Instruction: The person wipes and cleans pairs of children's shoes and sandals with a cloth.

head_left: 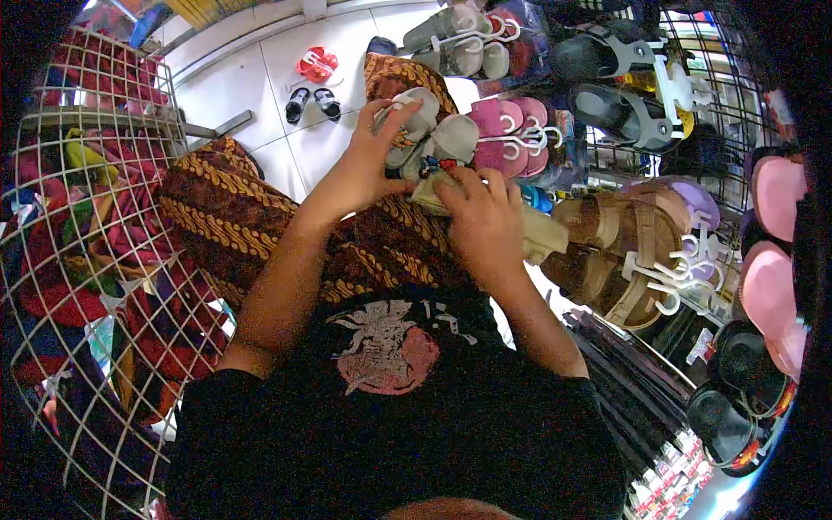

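Note:
A pair of small grey sandals (454, 141) is held up over my lap, with a colourful decoration on the straps. My left hand (368, 165) grips the pair from the left side, fingers over the far sandal and thumb near the strap. Against the near end of the sandals, my right hand (485, 212) is closed on a beige cloth (543, 236). Its fingertips press the cloth by the strap, and part of the cloth hangs out to the right beneath the hand. Patterned brown fabric (238, 195) covers my legs.
Pink sandals (524, 130), grey-black sandals (598, 104) and brown sandals (620, 251) hang on white hangers at the right. A wire rack (87, 260) with coloured fabrics stands left. Small red shoes (317, 64) and black-white sandals (312, 105) lie on the tiled floor.

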Available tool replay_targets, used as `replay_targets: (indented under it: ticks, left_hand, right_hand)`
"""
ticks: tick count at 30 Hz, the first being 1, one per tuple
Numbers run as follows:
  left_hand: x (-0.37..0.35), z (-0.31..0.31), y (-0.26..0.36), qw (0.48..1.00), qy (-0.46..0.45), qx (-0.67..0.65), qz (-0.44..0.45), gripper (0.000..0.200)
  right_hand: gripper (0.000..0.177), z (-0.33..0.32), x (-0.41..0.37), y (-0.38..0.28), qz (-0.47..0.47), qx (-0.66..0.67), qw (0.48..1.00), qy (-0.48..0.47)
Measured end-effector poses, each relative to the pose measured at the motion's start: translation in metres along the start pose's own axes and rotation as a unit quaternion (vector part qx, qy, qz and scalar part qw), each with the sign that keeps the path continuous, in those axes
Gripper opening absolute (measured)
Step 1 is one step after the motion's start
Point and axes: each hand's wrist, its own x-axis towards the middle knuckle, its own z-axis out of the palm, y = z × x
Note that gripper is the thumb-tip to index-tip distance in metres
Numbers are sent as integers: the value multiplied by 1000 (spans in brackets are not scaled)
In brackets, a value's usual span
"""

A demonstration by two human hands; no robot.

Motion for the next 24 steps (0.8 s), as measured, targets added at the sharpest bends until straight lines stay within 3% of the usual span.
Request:
replay_targets:
  ticks: [4, 6, 11, 12, 15, 16, 19, 20, 23, 24]
  left_hand:
    - [0, 0, -11, 1000, -5, -26, 16, 114]
    - [2, -6, -10, 998, -27, -56, -17, 118]
    - [3, -19, -10, 998, -51, 20, -8, 113]
    - [3, -21, -10, 998, -40, 32, 37, 99]
    - [9, -5, -20, 993, -23, -95, 67, 81]
    - [12, 4, -18, 994, 28, -97, 49, 66]
    - [24, 24, -12, 988, 136, 36, 66, 61]
    - [24, 30, -9, 986, 163, 25, 21, 58]
    - [25, 24, 26, 990, 112, 56, -60, 59]
    - [25, 26, 24, 991, 113, 67, -32, 59]
  right_hand:
    - [45, -13, 15, 20, -60, 97, 991, -70]
    - [46, -11, 14, 28, -88, 149, 981, -84]
    - [47, -8, 9, 28, -38, 273, 958, -78]
    - [48, -1, 5, 30, -24, 296, 952, -71]
    - [49, 21, -10, 33, -1, 454, 889, -61]
    - [51, 13, -10, 29, -10, 439, 895, -75]
    - [52, 13, -16, 22, 0, 365, 930, -49]
    - [56, 11, -18, 21, -3, 343, 938, -43]
    - [56, -7, -24, 15, 38, 323, 942, -88]
    - [56, -9, -27, 18, 39, 347, 931, -103]
